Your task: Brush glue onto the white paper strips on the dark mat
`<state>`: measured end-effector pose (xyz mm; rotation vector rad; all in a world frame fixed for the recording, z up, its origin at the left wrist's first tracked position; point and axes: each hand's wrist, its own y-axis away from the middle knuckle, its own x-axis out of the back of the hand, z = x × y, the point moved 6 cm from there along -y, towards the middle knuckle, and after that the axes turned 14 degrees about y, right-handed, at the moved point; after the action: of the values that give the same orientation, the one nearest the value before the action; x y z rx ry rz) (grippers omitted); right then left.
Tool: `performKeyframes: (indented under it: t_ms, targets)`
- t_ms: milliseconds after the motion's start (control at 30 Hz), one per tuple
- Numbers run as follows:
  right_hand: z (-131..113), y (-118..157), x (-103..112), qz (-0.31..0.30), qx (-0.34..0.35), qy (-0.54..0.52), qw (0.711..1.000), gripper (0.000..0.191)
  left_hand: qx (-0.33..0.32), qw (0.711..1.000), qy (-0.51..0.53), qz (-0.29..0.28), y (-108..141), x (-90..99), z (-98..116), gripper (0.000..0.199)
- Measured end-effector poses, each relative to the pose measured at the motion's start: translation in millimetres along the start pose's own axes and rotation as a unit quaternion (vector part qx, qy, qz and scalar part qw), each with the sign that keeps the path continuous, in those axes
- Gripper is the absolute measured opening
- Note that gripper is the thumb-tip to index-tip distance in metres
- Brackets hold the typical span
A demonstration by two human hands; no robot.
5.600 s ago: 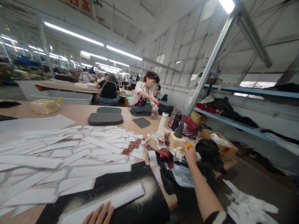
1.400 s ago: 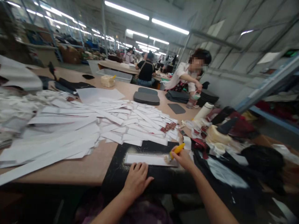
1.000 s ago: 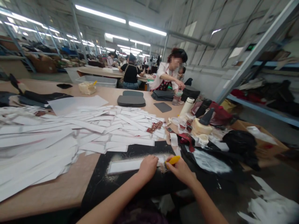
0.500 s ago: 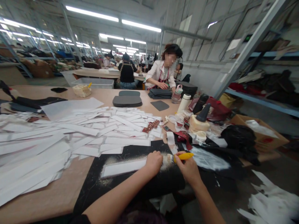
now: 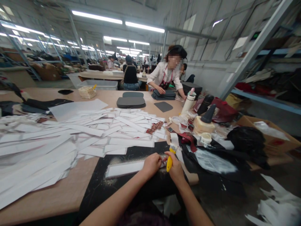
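Note:
A long white strip lies on a black mat at the table's near edge. My left hand is closed at the strip's right end, its fingertips partly hidden. Right beside it, my right hand grips a brush with a yellow handle, bristles pointing away from me. The thumb and fingers of that hand come close to my left fingertips at the strip's end; whether they also pinch it is hard to see. Pale smears mark the mat around the strip.
White strips cover the table's left and middle. On the right stand a glue-crusted container, a pale bottle and a black cloth with white smears. A co-worker handles dark pieces across the table.
My right hand has moved left to my left hand, and the brush has swung from lying sideways to pointing away from me. The co-worker's hands have shifted slightly.

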<state>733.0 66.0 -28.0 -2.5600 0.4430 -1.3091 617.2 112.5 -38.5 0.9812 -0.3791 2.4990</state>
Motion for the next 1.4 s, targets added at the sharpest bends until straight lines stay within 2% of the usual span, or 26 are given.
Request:
performKeyframes:
  t_ms: [133,367,567,733,833,900,967,1033,1100,1167,1233,1300,1400]
  targets:
    - [0.9,-0.4,-3.5,0.017,-0.004,0.045,0.999,0.030,0.007,0.999,0.041,0.012,1.8,1.6,-3.3,0.017]
    - [11.0,1.2,-19.2,-0.029,-0.005,0.094,0.995,0.028,0.022,0.991,0.125,0.042,5.2,4.2,-7.8,0.013]
    - [9.8,5.9,-18.0,0.012,0.021,0.223,0.975,0.040,0.073,0.963,0.229,0.125,4.8,23.1,-30.2,0.014]
    - [-4.6,6.1,-6.6,0.061,0.050,0.277,0.958,0.038,0.096,0.942,0.292,0.138,3.8,23.3,-43.0,0.012]
    - [-17.9,2.9,-14.0,0.030,0.083,0.249,0.964,0.032,0.089,0.939,0.306,0.132,5.0,20.8,-42.3,0.013]
    - [-21.5,0.2,-22.9,-0.006,0.069,0.219,0.973,0.028,0.080,0.938,0.314,0.126,9.5,22.0,-39.7,0.016]
    - [-20.9,-2.4,-28.6,-0.022,0.032,0.197,0.980,0.028,0.063,0.949,0.287,0.116,17.8,25.5,-34.2,0.027]
    - [-19.6,-4.4,-30.8,-0.027,0.002,0.188,0.982,0.031,0.035,0.974,0.198,0.103,28.1,28.9,-24.9,0.038]
    - [-19.9,-5.5,-31.0,-0.030,-0.008,0.192,0.981,0.032,0.012,0.992,0.090,0.086,36.8,28.8,-15.3,0.036]
    - [-21.2,-5.2,-30.7,-0.031,-0.008,0.209,0.977,0.031,0.039,0.992,0.082,0.092,40.5,28.5,-14.3,0.020]
    - [-24.2,-2.7,-31.2,-0.022,0.008,0.237,0.971,0.029,0.097,0.977,0.152,0.114,38.3,30.6,-22.7,0.009]
    - [-28.8,2.3,-33.0,-0.005,0.049,0.282,0.958,0.029,0.148,0.954,0.224,0.134,31.6,37.0,-36.5,0.005]
    - [-34.9,10.5,-35.8,0.011,0.128,0.339,0.932,0.027,0.196,0.921,0.300,0.149,20.4,57.4,-63.2,0.003]
